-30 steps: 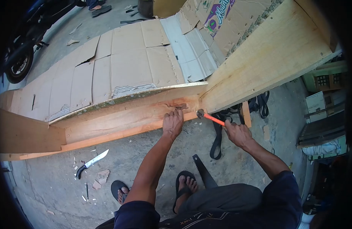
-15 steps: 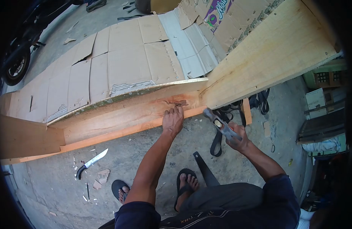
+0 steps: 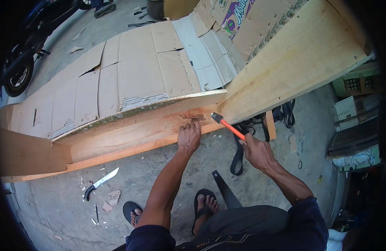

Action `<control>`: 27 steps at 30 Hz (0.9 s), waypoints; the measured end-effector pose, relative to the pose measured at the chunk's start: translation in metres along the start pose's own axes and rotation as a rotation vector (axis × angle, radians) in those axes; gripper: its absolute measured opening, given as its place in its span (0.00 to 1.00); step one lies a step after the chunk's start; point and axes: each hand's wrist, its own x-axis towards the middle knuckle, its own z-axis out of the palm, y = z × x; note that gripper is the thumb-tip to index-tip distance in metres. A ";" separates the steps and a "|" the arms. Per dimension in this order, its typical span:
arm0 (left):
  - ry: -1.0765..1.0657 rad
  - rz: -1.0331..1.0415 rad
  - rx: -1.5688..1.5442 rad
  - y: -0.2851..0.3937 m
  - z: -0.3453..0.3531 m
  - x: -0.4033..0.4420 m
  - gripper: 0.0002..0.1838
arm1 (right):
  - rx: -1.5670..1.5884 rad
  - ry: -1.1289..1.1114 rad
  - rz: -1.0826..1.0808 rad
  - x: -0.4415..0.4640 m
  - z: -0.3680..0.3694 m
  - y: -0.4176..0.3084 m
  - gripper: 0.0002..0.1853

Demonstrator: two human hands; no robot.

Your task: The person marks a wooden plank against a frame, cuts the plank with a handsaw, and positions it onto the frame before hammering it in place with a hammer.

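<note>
My right hand (image 3: 258, 151) is wrapped round the orange handle of a hammer (image 3: 232, 129). The hammer's dark head is over the right end of a long wooden strip (image 3: 130, 149), near the corner with a wide pale board (image 3: 285, 69). My left hand (image 3: 189, 136) rests on the strip with its fingers curled over the edge, beside a dark, rough patch in the inner board (image 3: 195, 117). Its fingers are bent and close together; whether they hold anything small is hidden.
Flattened cardboard (image 3: 138, 62) lies behind the frame. On the concrete floor are a knife (image 3: 105, 178), a saw (image 3: 225, 190) and black straps (image 3: 238, 161). A motorcycle (image 3: 21, 67) stands at the upper left; another person's foot (image 3: 105, 10) shows near it.
The hammer was raised and turned half a second ago; now its head is down by the strip's right end. My left hand has stayed nearly in place.
</note>
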 end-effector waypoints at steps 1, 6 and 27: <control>-0.017 0.016 0.004 0.005 0.006 -0.015 0.12 | 0.151 0.165 -0.109 -0.006 -0.004 -0.009 0.13; -0.015 0.041 0.048 0.001 0.001 -0.022 0.12 | -0.149 -0.097 0.097 -0.004 0.038 0.026 0.15; -0.074 0.119 0.098 -0.038 -0.007 -0.042 0.23 | 0.963 -0.339 0.534 -0.159 0.179 -0.089 0.19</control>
